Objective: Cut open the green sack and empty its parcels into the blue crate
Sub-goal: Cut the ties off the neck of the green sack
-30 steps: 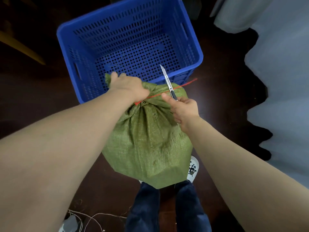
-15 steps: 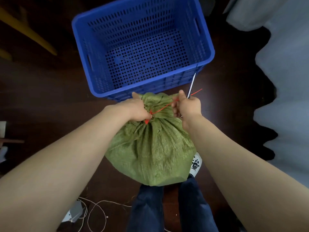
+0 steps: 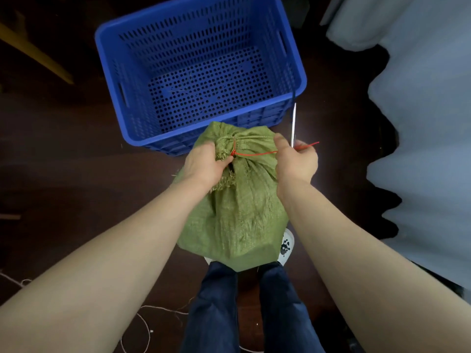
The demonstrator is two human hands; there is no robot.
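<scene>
The green woven sack [image 3: 242, 212] stands on the dark floor in front of my legs, its neck bunched and tied with a red zip tie [image 3: 254, 154]. My left hand [image 3: 206, 164] grips the bunched neck from the left. My right hand [image 3: 297, 161] pinches the tie's free tail and also holds a knife [image 3: 293, 123], whose blade points up and away past the crate's corner. The blue perforated crate [image 3: 300, 80] sits just beyond the sack with nothing in it but a few fibres. No parcels show; the sack hides its contents.
A pale blue-grey fabric mass [image 3: 420, 123] fills the right side. A yellow wooden bar [image 3: 35, 54] lies at the far left. White cord [image 3: 147, 329] trails on the floor near my legs. A white shoe [image 3: 286, 245] peeks out beside the sack.
The knife blade swung from leaning over the sack's neck to pointing upright beside the crate corner. My right hand now pinches the tie's tail; my left hand shifted onto the neck below the knot.
</scene>
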